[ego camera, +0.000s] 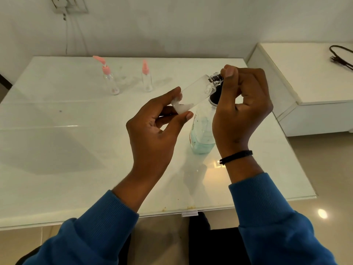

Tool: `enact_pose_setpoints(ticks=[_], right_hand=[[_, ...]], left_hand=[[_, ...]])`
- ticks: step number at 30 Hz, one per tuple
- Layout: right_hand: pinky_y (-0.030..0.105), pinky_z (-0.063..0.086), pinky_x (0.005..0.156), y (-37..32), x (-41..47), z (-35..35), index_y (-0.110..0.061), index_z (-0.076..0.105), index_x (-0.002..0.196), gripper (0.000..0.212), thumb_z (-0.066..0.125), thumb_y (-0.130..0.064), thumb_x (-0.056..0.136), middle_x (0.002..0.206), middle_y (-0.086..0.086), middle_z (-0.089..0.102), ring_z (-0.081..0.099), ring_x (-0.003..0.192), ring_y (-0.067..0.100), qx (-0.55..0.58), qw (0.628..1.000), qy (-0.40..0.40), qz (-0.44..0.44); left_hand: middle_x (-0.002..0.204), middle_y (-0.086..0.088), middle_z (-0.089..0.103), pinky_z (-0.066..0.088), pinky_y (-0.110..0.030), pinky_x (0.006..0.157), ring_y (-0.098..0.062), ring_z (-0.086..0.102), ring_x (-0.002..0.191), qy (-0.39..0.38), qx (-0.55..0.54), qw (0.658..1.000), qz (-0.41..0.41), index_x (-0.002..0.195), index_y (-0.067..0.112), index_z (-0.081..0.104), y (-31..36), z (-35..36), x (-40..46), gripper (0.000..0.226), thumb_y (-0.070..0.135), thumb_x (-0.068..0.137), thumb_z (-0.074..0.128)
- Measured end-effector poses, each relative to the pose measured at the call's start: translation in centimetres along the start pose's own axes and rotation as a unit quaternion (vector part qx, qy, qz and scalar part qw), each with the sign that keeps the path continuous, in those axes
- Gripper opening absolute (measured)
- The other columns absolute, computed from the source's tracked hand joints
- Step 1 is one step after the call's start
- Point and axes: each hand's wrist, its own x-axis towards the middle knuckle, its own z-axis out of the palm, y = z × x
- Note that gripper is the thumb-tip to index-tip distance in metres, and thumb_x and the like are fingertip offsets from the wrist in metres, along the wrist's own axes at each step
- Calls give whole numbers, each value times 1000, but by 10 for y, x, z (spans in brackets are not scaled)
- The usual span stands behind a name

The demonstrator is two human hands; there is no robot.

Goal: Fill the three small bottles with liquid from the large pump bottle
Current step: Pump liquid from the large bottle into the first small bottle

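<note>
My left hand (152, 131) grips the base of a small clear bottle (194, 92), uncapped and tilted with its neck up to the right. White foamy liquid lies in its lower end. My right hand (242, 109) is closed over the dark pump head of the large pump bottle (202, 134), whose nozzle meets the small bottle's mouth. The large bottle stands on the table with pale blue liquid low inside. Two more small clear bottles with pink pump caps stand upright at the back: one at the left (110, 81), one further right (147, 79).
The white glass-topped table (66, 150) reaches its front edge near my sleeves. A white cabinet (305, 83) stands to the right with a black cable (342, 56) on it. A wall socket with cords (66, 6) is at the back left.
</note>
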Motion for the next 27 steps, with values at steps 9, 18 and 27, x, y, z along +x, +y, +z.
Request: enact_pose_setpoints(ticks=[9,18,27], right_hand=[[43,48,59,1,-2,1,-2,72,77,24,64,-7,99,81,-1,64,58,68,26,-14,1000,16,4],[39,47,59,1,5,1,-3,73,77,27,63,-12,100,79,-3,63,59,68,28,-18,1000,5,0],[40,47,60,-1,5,1,-2,72,75,28,62,-11,100,78,-2,63,57,67,25,-19,1000,3,-3]], left_hand=[[121,9,70,56,-16,88,-5,72,104,4,-6,1000,-7,127,12,68,2,2,-1,42,16,87,81],[121,9,70,58,-20,89,-6,72,105,3,-10,1000,-12,128,11,68,0,2,0,43,16,87,81],[122,10,69,57,-19,89,-5,71,106,-1,-8,1000,-12,129,9,67,0,1,-1,44,17,88,80]])
